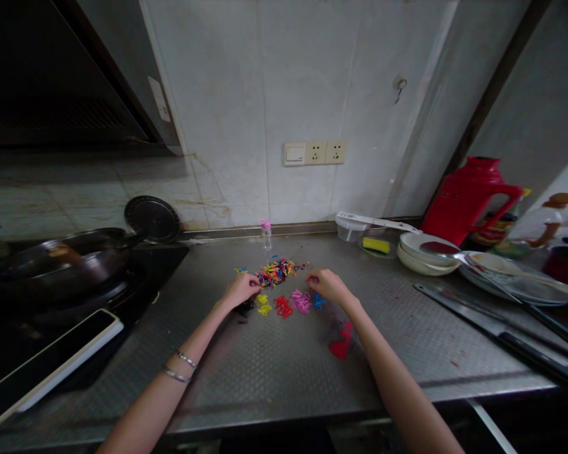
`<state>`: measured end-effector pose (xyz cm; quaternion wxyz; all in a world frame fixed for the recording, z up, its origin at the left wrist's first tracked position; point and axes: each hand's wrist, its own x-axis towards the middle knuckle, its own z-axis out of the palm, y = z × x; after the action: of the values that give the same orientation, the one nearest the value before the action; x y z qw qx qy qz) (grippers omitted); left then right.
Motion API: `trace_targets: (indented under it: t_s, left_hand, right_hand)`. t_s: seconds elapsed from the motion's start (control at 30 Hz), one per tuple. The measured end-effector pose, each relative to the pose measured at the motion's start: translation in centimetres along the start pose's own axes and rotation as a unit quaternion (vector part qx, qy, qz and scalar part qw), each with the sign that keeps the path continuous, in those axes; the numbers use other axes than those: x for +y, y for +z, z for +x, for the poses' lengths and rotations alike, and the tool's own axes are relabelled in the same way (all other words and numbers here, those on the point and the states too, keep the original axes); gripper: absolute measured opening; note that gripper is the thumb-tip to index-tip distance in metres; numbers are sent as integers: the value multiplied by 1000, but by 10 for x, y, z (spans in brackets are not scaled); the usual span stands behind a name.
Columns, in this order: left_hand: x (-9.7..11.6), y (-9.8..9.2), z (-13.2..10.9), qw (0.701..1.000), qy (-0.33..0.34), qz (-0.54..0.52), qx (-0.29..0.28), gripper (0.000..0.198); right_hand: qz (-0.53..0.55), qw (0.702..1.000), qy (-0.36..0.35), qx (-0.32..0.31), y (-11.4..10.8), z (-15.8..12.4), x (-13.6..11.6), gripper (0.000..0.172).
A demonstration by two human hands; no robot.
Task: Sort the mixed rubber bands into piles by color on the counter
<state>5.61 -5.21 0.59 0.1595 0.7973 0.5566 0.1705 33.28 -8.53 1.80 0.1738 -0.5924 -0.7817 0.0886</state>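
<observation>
A mixed heap of small coloured bands lies on the steel counter. In front of it sit little sorted piles: yellow, red, pink and blue. My left hand rests at the heap's left edge, fingers curled in a pinch. My right hand sits at the heap's right edge above the blue pile, fingers also curled. What either pinch holds is too small to make out. A red object lies beside my right forearm.
A small bottle with a pink cap stands behind the heap. A wok sits on the stove at left, a phone in front of it. Bowls, a red jug, plates and a knife crowd the right.
</observation>
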Motion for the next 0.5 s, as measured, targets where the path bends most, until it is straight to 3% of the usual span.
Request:
trace_targets:
  t_s: [0.2,0.5]
  left_hand:
    - [15,1,-8,998,-18,62,24,15]
    - [11,3,-6,996,-9,80,28,17]
  right_hand:
    - [-20,999,26,-13,1,0,7,25]
    - [-22,1000,12,4,5,0,11,24]
